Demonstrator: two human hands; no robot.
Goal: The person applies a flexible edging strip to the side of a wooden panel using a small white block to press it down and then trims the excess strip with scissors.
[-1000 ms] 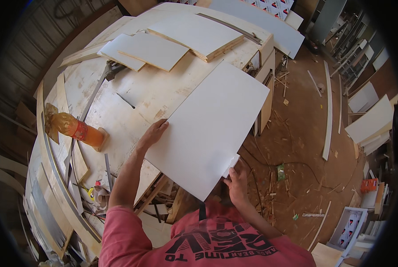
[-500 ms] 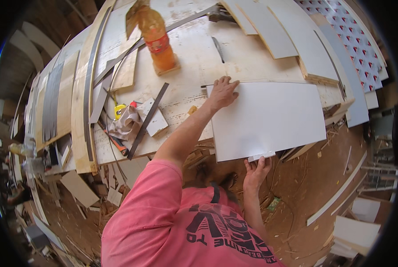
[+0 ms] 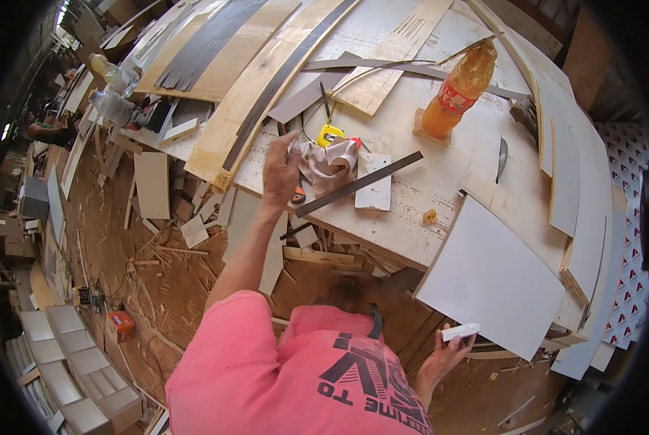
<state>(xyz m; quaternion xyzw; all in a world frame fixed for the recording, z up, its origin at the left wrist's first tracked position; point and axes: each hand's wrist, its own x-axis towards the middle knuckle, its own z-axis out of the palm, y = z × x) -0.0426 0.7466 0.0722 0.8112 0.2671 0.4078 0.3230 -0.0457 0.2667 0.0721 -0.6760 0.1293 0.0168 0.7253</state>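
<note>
My left hand (image 3: pixel 279 174) is over the table's front edge, covering part of an orange-and-black hand tool (image 3: pixel 299 194). Its fingers are mostly hidden, so whether they grip the tool cannot be made out. Right beside it lie a crumpled pale cloth (image 3: pixel 328 165), a yellow tape measure (image 3: pixel 330 135) and a dark flat strip (image 3: pixel 361 184) across a small white board (image 3: pixel 374 192). My right hand (image 3: pixel 440 360) holds a small white block (image 3: pixel 460 332) at the near edge of a white panel (image 3: pixel 493 272). That panel overhangs the table's front edge.
A bottle of orange liquid (image 3: pixel 455 94) stands on a small wooden block. Behind the panel lies a saw-toothed blade (image 3: pixel 502 159). Long boards (image 3: pixel 567 177) are stacked on the right, with edging strips (image 3: pixel 208 47) on the far left. Offcuts (image 3: pixel 150 185) litter the floor.
My left hand has left the white panel and moved left to the orange-and-black tool. My right hand still holds the white block. The view has turned left.
</note>
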